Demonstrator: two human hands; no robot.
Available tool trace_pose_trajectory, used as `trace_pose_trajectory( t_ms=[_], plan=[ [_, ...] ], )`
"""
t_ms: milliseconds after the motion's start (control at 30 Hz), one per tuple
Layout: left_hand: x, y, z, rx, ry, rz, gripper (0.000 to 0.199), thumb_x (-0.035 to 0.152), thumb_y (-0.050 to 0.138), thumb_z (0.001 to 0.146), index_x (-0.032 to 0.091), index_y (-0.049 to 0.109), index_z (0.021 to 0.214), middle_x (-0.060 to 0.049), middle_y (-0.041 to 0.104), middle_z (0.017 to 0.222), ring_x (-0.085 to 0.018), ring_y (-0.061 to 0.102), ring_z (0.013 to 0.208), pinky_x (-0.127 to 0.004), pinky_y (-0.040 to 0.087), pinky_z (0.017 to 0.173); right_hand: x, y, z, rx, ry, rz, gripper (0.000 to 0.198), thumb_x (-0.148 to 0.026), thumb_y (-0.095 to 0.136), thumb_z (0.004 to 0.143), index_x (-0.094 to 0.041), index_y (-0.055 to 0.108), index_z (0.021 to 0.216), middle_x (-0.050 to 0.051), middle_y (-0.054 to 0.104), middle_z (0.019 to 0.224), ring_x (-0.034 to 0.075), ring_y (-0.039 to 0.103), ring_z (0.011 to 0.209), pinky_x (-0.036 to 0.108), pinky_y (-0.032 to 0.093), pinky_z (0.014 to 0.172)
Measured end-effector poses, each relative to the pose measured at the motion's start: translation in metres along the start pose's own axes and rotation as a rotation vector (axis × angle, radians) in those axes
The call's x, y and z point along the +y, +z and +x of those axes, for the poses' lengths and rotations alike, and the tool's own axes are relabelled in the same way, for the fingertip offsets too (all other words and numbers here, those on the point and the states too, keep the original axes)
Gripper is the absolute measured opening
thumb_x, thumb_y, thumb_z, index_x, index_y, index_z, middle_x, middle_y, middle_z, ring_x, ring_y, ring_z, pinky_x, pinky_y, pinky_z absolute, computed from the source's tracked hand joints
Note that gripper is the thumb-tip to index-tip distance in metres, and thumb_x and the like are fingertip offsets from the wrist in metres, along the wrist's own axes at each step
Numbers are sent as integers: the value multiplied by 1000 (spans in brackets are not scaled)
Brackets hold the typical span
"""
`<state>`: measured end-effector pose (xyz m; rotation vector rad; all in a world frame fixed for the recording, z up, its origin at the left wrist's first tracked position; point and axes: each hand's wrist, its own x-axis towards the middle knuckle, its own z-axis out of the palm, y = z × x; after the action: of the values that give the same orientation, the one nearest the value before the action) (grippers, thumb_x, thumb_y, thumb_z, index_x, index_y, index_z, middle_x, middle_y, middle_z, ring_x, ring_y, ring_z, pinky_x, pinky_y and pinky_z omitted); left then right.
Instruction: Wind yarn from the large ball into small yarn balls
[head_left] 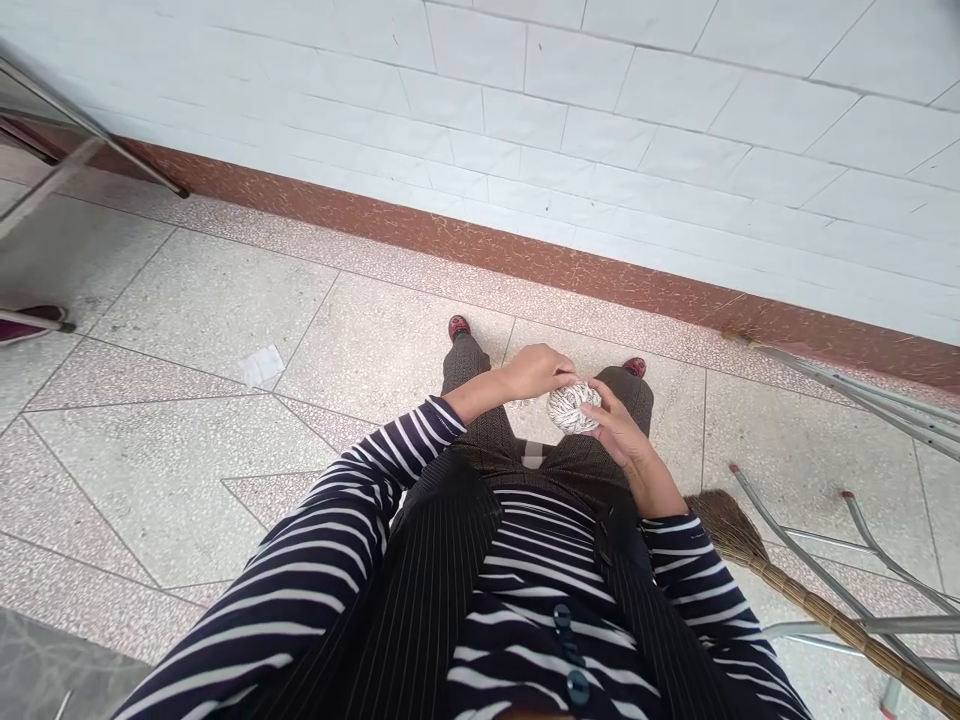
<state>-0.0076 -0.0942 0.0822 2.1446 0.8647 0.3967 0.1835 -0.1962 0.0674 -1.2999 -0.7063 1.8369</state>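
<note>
A ball of whitish string sits in my right hand, whose fingers and thumb curl round its right side. My left hand is at the ball's upper left, fingers bent and pressed together, their tips close against its top. A short bit of the same whitish string shows beneath my left hand. Just how the string runs through those fingers is hidden. Both hands are held above my lap, between my knees.
A straw broom and metal stool legs lie at my right. Metal tubing leans by the white wall. On the left are a metal frame and a white paper scrap on the tiled floor.
</note>
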Motion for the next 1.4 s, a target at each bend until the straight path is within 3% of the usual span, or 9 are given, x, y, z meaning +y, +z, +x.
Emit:
trace_pose_trajectory(
  t_ms=[167,367,600,733,867,1100,1267,1400],
  plan=[
    [-8,-6,3,-84,49,-103,22,33,63,90,20,76,80,0,72,75,-14,62,72,-25,38,68,-1,-7,-2,69,-7,26,60,-32,87,59,-28,60,113,1,67,105,19,66,85,33,59,68],
    [-25,-8,6,43,106,27,17,30,63,92,20,76,88,-6,75,89,-20,66,87,-30,43,87,-12,-13,-21,31,-46,95,62,-36,84,57,-28,61,113,5,69,116,29,67,107,44,61,85],
    [-59,20,6,134,-109,-5,24,33,58,94,20,75,104,-7,76,107,-21,68,99,-28,46,88,-30,-1,-46,12,-176,73,72,-49,80,54,-31,60,121,8,68,127,35,62,121,53,57,94],
    [-72,30,3,131,-200,-104,26,34,56,94,16,75,96,-3,74,87,-17,65,79,-24,44,75,-46,0,-59,36,-284,63,78,-58,77,55,-33,59,126,8,65,132,36,62,122,56,55,96],
    [-75,35,1,101,-234,-157,29,34,54,94,15,72,82,1,63,67,-14,55,65,-24,39,68,-57,3,-69,97,-284,123,84,-57,80,51,-33,59,129,8,62,139,37,60,125,58,53,99],
    [-72,45,4,117,-217,-149,28,29,48,97,15,72,92,-2,66,75,-14,53,65,-25,38,68,-60,6,-71,143,-336,185,82,-51,85,52,-33,60,128,8,56,146,40,55,132,64,50,104],
    [-68,52,1,59,-223,-171,29,21,44,96,14,73,93,-3,71,84,-13,58,68,-24,41,68,-66,5,-69,46,-385,193,81,-47,86,57,-34,59,132,7,61,140,37,53,136,62,48,110],
    [-65,53,5,61,-251,-173,30,30,48,99,16,74,102,-4,74,93,-16,65,80,-24,45,75,-78,13,-67,-56,-421,170,80,-44,86,61,-32,59,135,6,63,139,35,50,140,58,47,113]
  ],
)
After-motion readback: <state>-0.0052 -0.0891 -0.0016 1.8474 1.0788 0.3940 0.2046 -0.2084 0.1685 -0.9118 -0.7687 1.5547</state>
